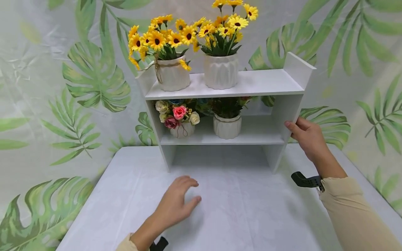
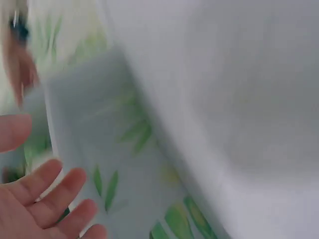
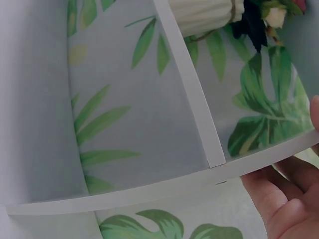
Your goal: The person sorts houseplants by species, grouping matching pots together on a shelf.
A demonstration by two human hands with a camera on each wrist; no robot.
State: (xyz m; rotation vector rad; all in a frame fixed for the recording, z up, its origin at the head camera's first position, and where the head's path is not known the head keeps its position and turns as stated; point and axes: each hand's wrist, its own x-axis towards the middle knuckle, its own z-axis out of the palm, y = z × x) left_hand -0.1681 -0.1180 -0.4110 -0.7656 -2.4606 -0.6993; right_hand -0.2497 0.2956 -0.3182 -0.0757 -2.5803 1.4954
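Note:
A white shelf (image 1: 220,141) with two boards stands at the back of the table. My right hand (image 1: 307,140) grips the edge of its right side panel, thumb at the front and fingers along the outer face; the right wrist view shows these fingers (image 3: 279,191) against the panel. In front of the shelf, low over the table, my left hand (image 1: 177,200) holds nothing, its fingers and thumb spread apart. On the top board are two pots of yellow flowers (image 1: 172,74) (image 1: 221,71). The lower board carries a pot of roses (image 1: 183,130) and another white pot (image 1: 227,126).
A white cloth covers the table (image 1: 232,209). Behind it hangs a leaf-patterned curtain (image 1: 97,75), which also runs along both sides. A black strap (image 1: 306,180) sticks out from my right wrist, another (image 1: 159,244) from my left.

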